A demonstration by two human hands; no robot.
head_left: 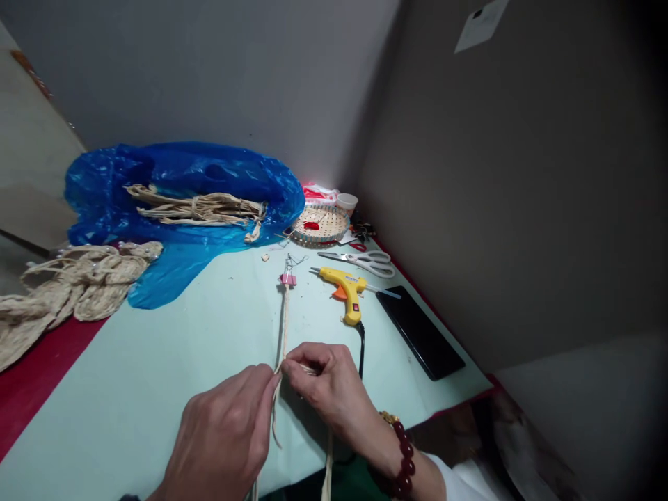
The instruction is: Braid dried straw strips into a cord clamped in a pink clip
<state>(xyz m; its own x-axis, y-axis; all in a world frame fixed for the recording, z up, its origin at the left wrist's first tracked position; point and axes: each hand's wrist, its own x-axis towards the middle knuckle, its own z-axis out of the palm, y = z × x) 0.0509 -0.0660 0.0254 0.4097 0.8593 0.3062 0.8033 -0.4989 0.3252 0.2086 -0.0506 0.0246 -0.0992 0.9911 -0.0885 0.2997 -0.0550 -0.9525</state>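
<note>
A thin pale braid of dried plant fibre [285, 320] runs toward me from a pink binder clip [287, 280] on the table. At its near end my left hand [224, 424] pinches strands between thumb and fingers. My right hand [331, 386], with a dark red bead bracelet [406, 459] on the wrist, pinches other strands right beside it. The fingertips of both hands nearly meet at the braid's lower end. Loose strand ends [327, 466] hang below the hands toward the table's front edge. Some of the fibre inside the fingers is hidden.
A yellow glue gun [344, 285], white-handled scissors [373, 261] and a black phone [420, 334] lie to the right. At the back are a blue plastic bag [182, 163] with a fibre bundle [198, 207] and a round woven basket [334, 226]. Finished-looking braided pieces [99, 278] lie left.
</note>
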